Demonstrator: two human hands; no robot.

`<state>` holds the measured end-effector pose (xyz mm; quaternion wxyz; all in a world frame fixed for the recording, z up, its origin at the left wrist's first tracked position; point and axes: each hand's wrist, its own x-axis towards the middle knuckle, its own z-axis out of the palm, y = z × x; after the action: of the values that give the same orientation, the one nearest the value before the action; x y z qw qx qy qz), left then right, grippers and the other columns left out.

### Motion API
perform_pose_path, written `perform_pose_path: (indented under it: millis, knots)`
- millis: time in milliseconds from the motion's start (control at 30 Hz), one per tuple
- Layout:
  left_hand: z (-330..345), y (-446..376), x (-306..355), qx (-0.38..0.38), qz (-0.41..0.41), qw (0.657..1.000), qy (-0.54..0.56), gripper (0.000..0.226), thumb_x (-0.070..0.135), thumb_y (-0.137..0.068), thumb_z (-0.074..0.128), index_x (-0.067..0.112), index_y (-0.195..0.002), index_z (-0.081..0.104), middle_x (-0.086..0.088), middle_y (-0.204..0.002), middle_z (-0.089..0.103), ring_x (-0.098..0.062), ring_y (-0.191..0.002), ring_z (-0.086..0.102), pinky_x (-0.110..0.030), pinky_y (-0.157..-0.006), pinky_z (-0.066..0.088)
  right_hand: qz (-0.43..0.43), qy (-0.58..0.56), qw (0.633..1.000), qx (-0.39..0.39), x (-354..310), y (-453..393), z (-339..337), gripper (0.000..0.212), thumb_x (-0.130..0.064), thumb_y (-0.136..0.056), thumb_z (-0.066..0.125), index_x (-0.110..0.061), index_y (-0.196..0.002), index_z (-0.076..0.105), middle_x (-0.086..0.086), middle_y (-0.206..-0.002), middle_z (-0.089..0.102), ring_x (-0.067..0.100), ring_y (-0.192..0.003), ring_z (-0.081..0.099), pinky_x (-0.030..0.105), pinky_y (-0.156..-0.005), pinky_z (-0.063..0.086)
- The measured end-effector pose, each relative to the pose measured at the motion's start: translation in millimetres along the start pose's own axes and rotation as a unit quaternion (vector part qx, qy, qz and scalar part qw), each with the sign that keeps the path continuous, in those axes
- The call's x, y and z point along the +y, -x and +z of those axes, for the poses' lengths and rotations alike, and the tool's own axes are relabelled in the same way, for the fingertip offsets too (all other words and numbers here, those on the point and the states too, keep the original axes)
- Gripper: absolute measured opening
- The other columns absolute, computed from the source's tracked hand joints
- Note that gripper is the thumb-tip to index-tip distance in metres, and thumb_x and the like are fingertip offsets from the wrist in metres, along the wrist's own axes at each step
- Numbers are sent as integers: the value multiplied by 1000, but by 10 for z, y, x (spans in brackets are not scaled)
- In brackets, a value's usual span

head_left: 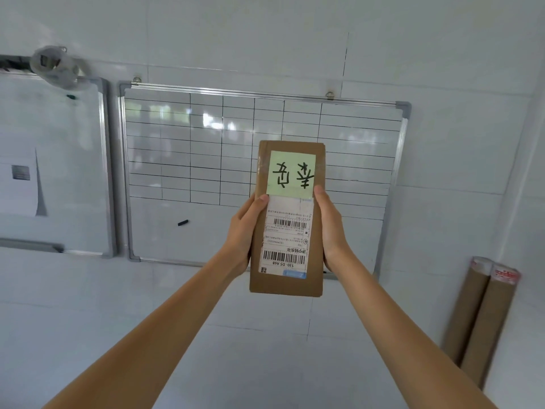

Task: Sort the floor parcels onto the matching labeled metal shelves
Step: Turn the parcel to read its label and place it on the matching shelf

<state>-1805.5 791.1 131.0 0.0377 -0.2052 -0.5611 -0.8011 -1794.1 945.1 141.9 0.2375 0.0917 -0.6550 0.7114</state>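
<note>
Hands both on parcel (287, 219): left hand (246, 234) grips its left edge, thumb curled over the front; right hand (330, 228) clamps the right edge. Parcel held upright in front of a gridded whiteboard (188, 160). Green note (292, 172) handwritten, upside down; shipping label (284, 240) reads "S30- D5 A68", rest too small. Fingers behind parcel hidden.

Pale tiled floor (265, 364), two cardboard tubes (477, 320) apparently standing on it, leaning at the wall
</note>
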Motion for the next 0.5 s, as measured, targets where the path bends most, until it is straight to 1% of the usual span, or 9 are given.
perform_pose_path:
  millis: [67,167,233,267,300,333,400,433,500]
  knots:
    - [-13,-3,-30,-5,-3,1000,-3,38,37,-98,53,17,-128,62,-7,-107,77,-24,-91,75,-32,-72,62,2,1,1000,7,28,10,1,88,-74,-70,60,-11,-131,66,12,-122,76,30,-111,74,46,-102,57]
    - [-36,-6,-31,-12,-14,1000,-7,38,37,-97,53,16,-127,63,-7,-105,77,-23,-87,75,-30,-68,62,19,4,1000,8,56,-3,-34,94,-76,-65,61,-12,-134,64,10,-123,76,27,-111,74,42,-98,59]
    - [-78,-18,-17,-25,-33,999,-14,38,40,-97,52,17,-124,65,-7,-106,77,-25,-90,75,-32,-70,62,31,27,999,-12,21,-27,-102,86,-73,-70,62,-16,-134,65,6,-122,77,24,-111,74,39,-96,59]
    - [-106,-26,-13,-33,-43,998,-21,39,42,-97,52,17,-123,66,-8,-108,76,-27,-93,74,-34,-72,62,38,42,998,-24,-14,-46,-144,83,-72,-72,63,-17,-135,64,5,-123,76,23,-110,73,36,-91,59]
    - [-137,-34,-8,-44,-51,997,-30,39,44,-97,51,17,-121,66,-9,-108,76,-29,-93,74,-35,-73,62,46,51,997,-32,-54,-78,-191,83,-71,-75,66,-17,-137,60,5,-123,75,21,-105,74,34,-85,58]
    - [-166,-41,-6,-55,-56,996,-43,39,43,-97,52,16,-119,67,-10,-106,77,-28,-90,74,-34,-71,62,53,49,997,-34,-102,-115,-241,80,-67,-80,68,-15,-139,55,6,-119,74,18,-95,74,32,-78,57]
    - [-223,-57,-11,-76,-62,993,-69,34,42,-96,53,16,-113,67,-9,-96,78,-23,-76,74,-31,-62,61,63,36,997,-37,-223,-183,-333,65,-52,-93,67,-14,-141,47,3,-105,72,11,-76,72,31,-69,58]
    - [-249,-60,-16,-87,-68,991,-79,32,41,-96,53,16,-110,67,-7,-91,78,-21,-71,74,-29,-60,60,70,43,996,-44,-283,-206,-378,60,-46,-95,67,-15,-142,46,2,-103,72,12,-76,72,33,-71,60]
    - [-290,-62,-17,-107,-85,986,-92,34,43,-96,53,15,-110,67,-7,-90,77,-20,-69,73,-28,-60,60,89,81,990,-74,-371,-224,-446,63,-43,-91,74,-13,-142,50,10,-112,76,20,-90,73,43,-86,63]
